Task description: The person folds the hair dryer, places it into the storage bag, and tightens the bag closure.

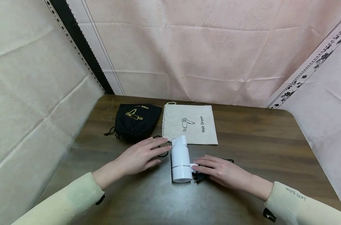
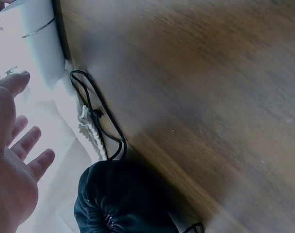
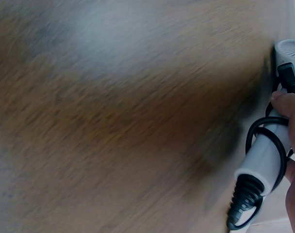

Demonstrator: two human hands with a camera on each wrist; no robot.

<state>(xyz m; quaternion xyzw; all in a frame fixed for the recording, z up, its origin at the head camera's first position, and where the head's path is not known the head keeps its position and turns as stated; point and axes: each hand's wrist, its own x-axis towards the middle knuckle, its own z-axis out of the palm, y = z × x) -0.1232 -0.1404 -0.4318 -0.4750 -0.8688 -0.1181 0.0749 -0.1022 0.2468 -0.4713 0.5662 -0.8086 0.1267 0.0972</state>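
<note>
A white hair dryer [image 1: 181, 159] lies on the table, its barrel pointing away from the person. The right hand [image 1: 226, 173] grips its handle [image 3: 266, 158], which has a black cord [image 3: 252, 128] wound round it, as the right wrist view shows; there the thumb and fingers of the right hand [image 3: 293, 131] lie on either side. In the head view the left hand [image 1: 140, 156] hovers left of the barrel with fingers spread, holding nothing. The left wrist view shows the left hand [image 2: 14, 160] beside the dryer [image 2: 38, 41], apart from it.
A black drawstring bag [image 1: 136, 123] with a gold dryer print sits at the back left of the wooden table [image 1: 257, 140], its black string [image 2: 111, 128] trailing toward the dryer. Right of it a flat white bag [image 1: 190, 125] lies behind the dryer. Hanging cloths surround the table.
</note>
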